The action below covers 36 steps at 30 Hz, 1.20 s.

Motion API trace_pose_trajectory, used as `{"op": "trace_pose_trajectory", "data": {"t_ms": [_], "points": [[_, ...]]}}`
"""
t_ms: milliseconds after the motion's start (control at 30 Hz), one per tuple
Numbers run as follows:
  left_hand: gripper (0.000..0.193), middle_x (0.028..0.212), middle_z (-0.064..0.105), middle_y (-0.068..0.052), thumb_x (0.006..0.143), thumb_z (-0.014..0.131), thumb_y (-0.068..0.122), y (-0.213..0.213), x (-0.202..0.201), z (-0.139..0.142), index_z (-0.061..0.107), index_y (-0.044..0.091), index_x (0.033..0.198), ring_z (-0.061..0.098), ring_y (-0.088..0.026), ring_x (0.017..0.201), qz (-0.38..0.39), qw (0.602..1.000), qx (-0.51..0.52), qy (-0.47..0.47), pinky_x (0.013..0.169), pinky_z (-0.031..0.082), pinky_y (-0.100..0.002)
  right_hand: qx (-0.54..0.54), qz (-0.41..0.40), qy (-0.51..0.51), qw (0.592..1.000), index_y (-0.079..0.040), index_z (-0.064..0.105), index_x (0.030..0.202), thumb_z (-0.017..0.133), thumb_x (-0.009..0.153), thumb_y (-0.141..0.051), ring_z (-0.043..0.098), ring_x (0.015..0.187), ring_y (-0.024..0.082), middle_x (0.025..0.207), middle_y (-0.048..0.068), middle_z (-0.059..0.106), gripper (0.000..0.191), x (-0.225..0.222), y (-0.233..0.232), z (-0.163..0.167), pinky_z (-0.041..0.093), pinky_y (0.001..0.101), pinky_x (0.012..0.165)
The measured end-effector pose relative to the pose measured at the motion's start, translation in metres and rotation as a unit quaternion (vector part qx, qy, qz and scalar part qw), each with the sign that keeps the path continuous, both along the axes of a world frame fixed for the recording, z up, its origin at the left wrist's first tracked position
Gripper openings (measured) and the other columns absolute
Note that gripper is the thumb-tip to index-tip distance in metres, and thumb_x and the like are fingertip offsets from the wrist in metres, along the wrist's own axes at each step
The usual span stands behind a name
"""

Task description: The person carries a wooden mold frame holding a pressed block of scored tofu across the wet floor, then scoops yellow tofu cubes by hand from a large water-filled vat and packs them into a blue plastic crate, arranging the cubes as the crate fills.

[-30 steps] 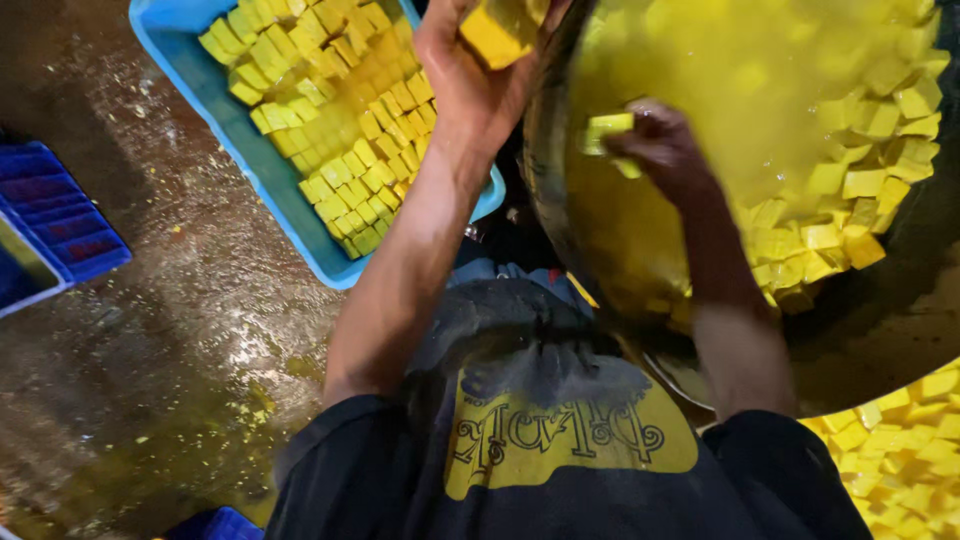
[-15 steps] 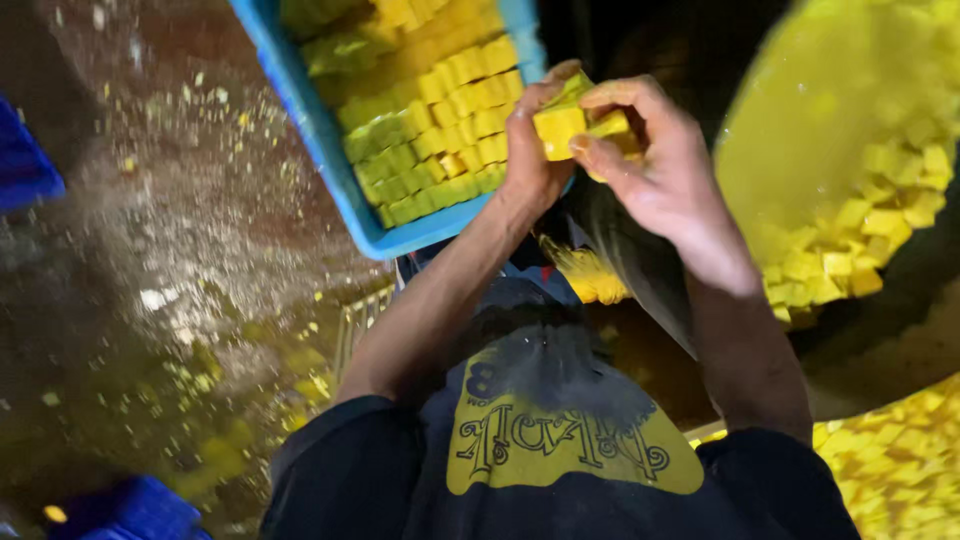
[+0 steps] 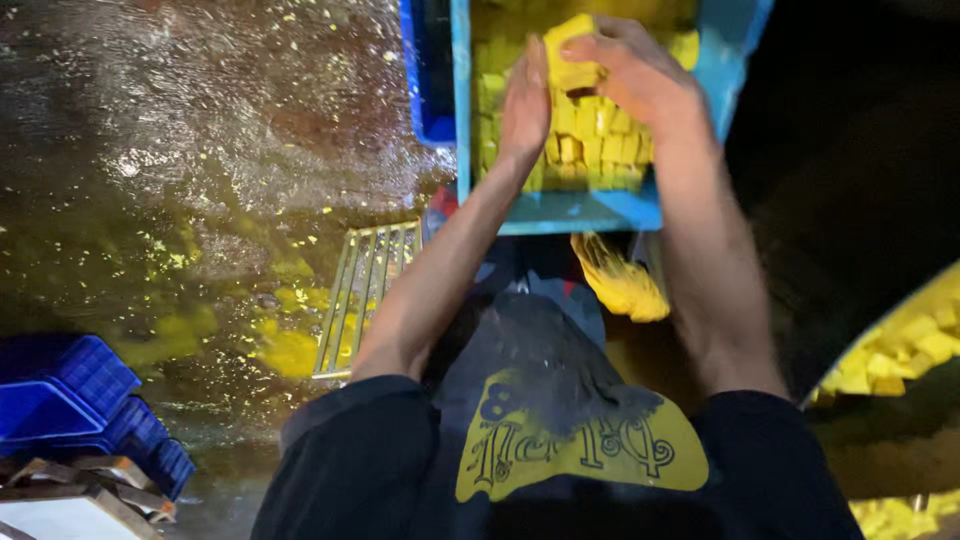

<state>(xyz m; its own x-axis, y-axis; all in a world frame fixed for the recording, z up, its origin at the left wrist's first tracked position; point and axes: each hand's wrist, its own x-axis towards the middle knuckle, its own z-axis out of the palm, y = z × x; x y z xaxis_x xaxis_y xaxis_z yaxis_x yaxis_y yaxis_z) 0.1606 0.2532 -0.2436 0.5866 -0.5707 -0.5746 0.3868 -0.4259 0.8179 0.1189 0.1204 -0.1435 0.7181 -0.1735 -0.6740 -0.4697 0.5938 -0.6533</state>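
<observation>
— Where is the yellow block?

— Up between both hands, above the light blue crate of yellow cubes, toward its far edge.

— Which hand has it?

— The right hand curls its fingers over the top, gripping it. The left hand lies flat and straight-fingered against its left side.

— Long axis?

— Too blurred to tell.

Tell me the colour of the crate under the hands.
Light blue crate, seen in the head view, the only one.

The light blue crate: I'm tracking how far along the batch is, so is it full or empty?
Partly full: the light blue crate holds rows of yellow cubes; its far end is out of view.
</observation>
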Motion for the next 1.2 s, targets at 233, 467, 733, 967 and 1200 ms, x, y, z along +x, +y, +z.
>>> {"op": "trace_pose_trajectory", "data": {"t_ms": [233,467,733,967,1200], "points": [[0.086,0.155,0.029,-0.035,0.082,0.066,0.026,0.060,-0.013,-0.003,0.029,-0.005,0.153,0.023,-0.053,0.147,-0.441,0.774,0.263,-0.370,0.121,0.018,-0.058,-0.435,0.117,0.269,0.851,-0.014,0.049,0.144,0.086,0.080,-0.043,0.042,0.137,0.035,0.146,0.014,0.048,0.079,0.086,0.064,-0.039,0.037,0.0492,0.112],[0.080,0.156,0.022,-0.034,0.085,0.064,0.029,0.033,0.001,-0.006,0.032,-0.005,0.150,0.031,-0.047,0.142,-0.415,0.796,0.281,-0.338,0.115,0.031,-0.055,-0.096,-0.090,0.055,0.990,-0.016,0.043,0.157,0.069,0.097,-0.030,0.051,0.141,0.021,0.156,0.005,0.052,0.066,-0.038,0.007,-0.015,0.044,0.0433,0.109],[0.067,0.163,0.024,-0.027,0.085,0.071,0.005,-0.041,-0.133,0.107,0.045,0.005,0.146,0.032,-0.044,0.150,-0.213,0.898,-0.175,-0.344,0.123,0.035,-0.051,-0.329,-0.155,-0.031,0.931,-0.007,0.058,0.139,0.071,0.099,-0.009,0.067,0.114,0.019,0.132,0.008,0.067,0.042,-0.245,0.070,0.110,0.058,0.0379,0.097],[0.038,0.136,0.058,-0.006,0.106,0.069,0.007,-0.108,-0.342,0.189,0.055,0.016,0.140,0.058,-0.022,0.129,-0.464,0.768,-0.393,-0.200,0.113,0.049,-0.032,-0.443,-0.448,0.094,0.771,-0.002,0.060,0.129,0.077,0.106,-0.015,0.069,0.114,0.022,0.126,0.012,0.066,0.031,-0.480,0.097,0.201,0.058,0.0321,0.099],[0.033,0.132,0.060,-0.007,0.106,0.066,0.010,-0.112,-0.476,0.111,0.057,0.014,0.138,0.060,-0.023,0.124,-0.835,0.379,-0.084,-0.389,0.108,0.050,-0.033,-0.586,0.081,0.403,0.698,-0.004,0.077,0.094,0.077,0.067,-0.017,0.067,0.092,0.040,0.094,0.020,0.072,0.030,-0.603,0.078,0.037,0.052,0.0549,0.076]]}}
